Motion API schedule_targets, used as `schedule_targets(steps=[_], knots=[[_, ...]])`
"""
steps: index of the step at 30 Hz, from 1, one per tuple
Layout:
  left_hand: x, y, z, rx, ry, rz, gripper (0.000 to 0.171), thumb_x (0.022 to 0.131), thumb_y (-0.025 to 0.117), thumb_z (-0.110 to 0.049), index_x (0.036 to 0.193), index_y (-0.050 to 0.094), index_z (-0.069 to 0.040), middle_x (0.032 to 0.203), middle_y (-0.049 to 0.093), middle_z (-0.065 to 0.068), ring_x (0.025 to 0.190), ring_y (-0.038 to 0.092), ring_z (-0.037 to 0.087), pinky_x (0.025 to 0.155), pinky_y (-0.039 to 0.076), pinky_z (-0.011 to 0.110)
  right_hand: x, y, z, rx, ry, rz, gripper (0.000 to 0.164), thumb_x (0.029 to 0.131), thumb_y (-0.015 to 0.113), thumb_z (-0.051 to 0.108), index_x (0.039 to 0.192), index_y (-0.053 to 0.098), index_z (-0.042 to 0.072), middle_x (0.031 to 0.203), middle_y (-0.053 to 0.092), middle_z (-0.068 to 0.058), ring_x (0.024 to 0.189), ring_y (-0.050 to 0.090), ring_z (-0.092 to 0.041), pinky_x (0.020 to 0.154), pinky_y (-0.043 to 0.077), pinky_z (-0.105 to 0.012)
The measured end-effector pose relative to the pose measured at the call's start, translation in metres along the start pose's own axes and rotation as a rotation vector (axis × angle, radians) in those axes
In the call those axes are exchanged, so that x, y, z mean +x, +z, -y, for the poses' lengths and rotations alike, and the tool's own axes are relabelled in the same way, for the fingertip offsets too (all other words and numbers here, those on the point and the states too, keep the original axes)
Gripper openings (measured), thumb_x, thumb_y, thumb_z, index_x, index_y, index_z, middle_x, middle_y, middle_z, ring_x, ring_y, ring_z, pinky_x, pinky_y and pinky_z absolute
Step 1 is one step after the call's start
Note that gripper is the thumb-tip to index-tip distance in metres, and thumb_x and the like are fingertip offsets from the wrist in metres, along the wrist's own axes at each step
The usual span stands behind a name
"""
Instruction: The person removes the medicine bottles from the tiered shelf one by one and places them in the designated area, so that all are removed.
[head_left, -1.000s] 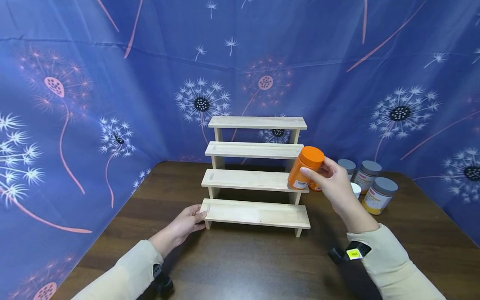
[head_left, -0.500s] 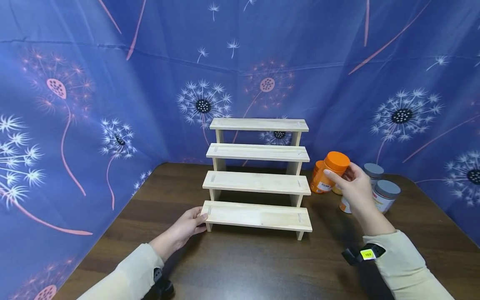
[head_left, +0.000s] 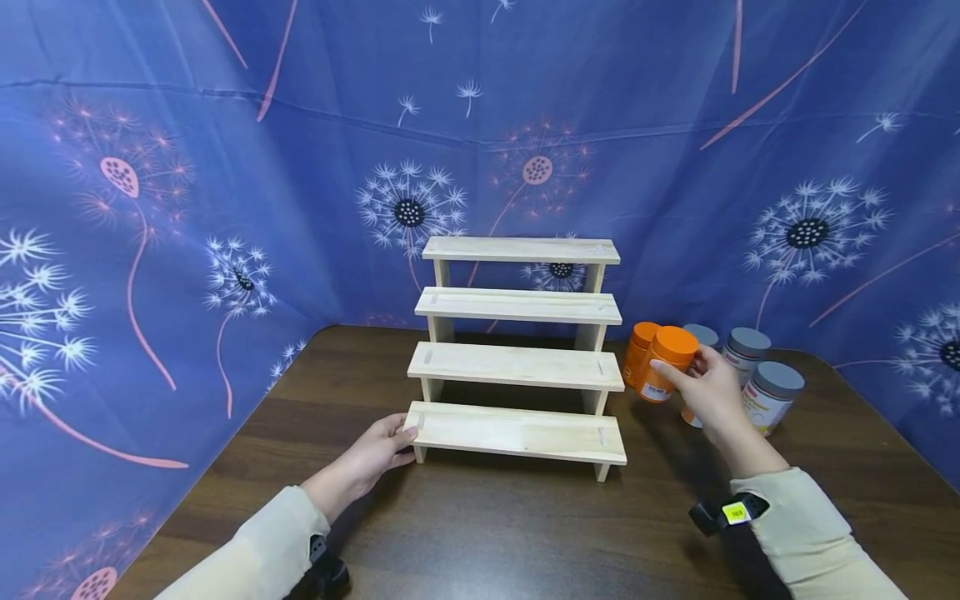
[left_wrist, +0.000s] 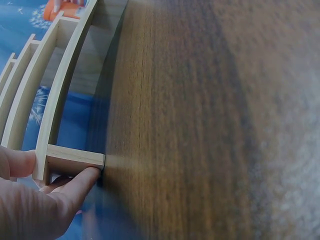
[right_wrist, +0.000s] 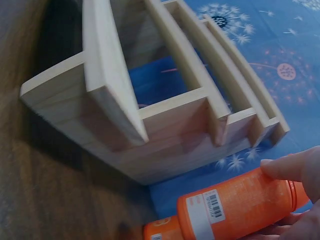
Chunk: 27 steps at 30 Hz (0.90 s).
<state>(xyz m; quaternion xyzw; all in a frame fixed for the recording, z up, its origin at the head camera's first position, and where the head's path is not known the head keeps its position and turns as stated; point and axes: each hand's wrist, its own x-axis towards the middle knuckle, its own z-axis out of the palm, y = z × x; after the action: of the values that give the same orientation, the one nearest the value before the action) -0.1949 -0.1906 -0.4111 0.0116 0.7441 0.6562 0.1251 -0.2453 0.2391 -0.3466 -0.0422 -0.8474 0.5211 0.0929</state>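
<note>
A four-tier wooden step shelf (head_left: 517,429) stands on the dark table. My left hand (head_left: 375,454) holds the left end of its lowest tier; in the left wrist view the thumb (left_wrist: 20,161) lies at the board's edge and fingers reach the side support. Right of the shelf, my right hand (head_left: 708,387) grips an orange pill bottle (head_left: 663,367) with an orange lid, thumb in front. Close beside it stands a second orange bottle (head_left: 637,350). The right wrist view shows a barcode label on the held bottle (right_wrist: 235,205), overlapping the other one.
Several grey-lidded supplement jars (head_left: 771,396) stand right of and behind my right hand, partly hidden by it. A blue cloth (head_left: 480,125) with dandelion prints hangs behind the brown wooden table (head_left: 480,525).
The orange bottle in my right hand has moved right and down, from in front of the shelf's right end to beside the other orange bottle. My left hand stays on the shelf.
</note>
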Motion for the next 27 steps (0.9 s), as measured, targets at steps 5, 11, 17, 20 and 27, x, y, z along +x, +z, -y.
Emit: schedule_targets(steps=[5, 11, 17, 20, 27], knots=[[0.0, 0.0, 0.001, 0.0, 0.0, 0.003, 0.042, 0.104, 0.037, -0.006, 0.137, 0.031, 0.018, 0.125, 0.055, 0.031, 0.115, 0.056, 0.026, 0.108, 0.04, 0.057, 0.004, 0.007, -0.012, -0.022, 0.026, 0.035, 0.076, 0.095, 0.061, 0.032, 0.147, 0.024, -0.008, 0.146, 0.038, -0.031, 0.133, 0.042, -0.044, 0.11, 0.038, -0.055], [0.0, 0.002, 0.0, 0.01, -0.009, -0.012, 0.042, 0.103, 0.038, -0.007, 0.137, 0.033, 0.017, 0.124, 0.057, 0.029, 0.118, 0.055, 0.029, 0.107, 0.042, 0.056, 0.006, 0.011, -0.023, -0.056, 0.068, 0.056, 0.079, 0.095, 0.062, 0.032, 0.15, 0.019, -0.007, 0.15, 0.032, -0.033, 0.135, 0.036, -0.046, 0.111, 0.036, -0.056], [0.0, 0.001, -0.001, 0.016, -0.006, -0.002, 0.043, 0.104, 0.037, -0.007, 0.138, 0.031, 0.017, 0.124, 0.056, 0.029, 0.118, 0.055, 0.029, 0.107, 0.041, 0.056, 0.006, 0.014, -0.031, -0.055, 0.096, 0.064, 0.081, 0.096, 0.061, 0.029, 0.151, 0.013, -0.007, 0.152, 0.027, -0.033, 0.138, 0.032, -0.047, 0.113, 0.032, -0.057], [0.0, 0.002, -0.001, 0.013, -0.004, -0.005, 0.043, 0.104, 0.037, -0.008, 0.138, 0.031, 0.017, 0.124, 0.056, 0.029, 0.12, 0.054, 0.031, 0.107, 0.041, 0.057, 0.007, 0.016, -0.035, -0.036, 0.106, 0.071, 0.08, 0.096, 0.061, 0.025, 0.151, 0.012, -0.007, 0.152, 0.026, -0.032, 0.138, 0.031, -0.047, 0.113, 0.032, -0.057], [0.0, 0.002, 0.0, 0.001, -0.009, -0.018, 0.043, 0.103, 0.038, -0.006, 0.138, 0.031, 0.017, 0.126, 0.054, 0.03, 0.118, 0.055, 0.03, 0.107, 0.041, 0.057, 0.008, 0.02, -0.039, -0.05, 0.091, 0.063, 0.079, 0.095, 0.062, 0.025, 0.15, 0.015, -0.008, 0.15, 0.028, -0.034, 0.137, 0.032, -0.048, 0.113, 0.032, -0.058]])
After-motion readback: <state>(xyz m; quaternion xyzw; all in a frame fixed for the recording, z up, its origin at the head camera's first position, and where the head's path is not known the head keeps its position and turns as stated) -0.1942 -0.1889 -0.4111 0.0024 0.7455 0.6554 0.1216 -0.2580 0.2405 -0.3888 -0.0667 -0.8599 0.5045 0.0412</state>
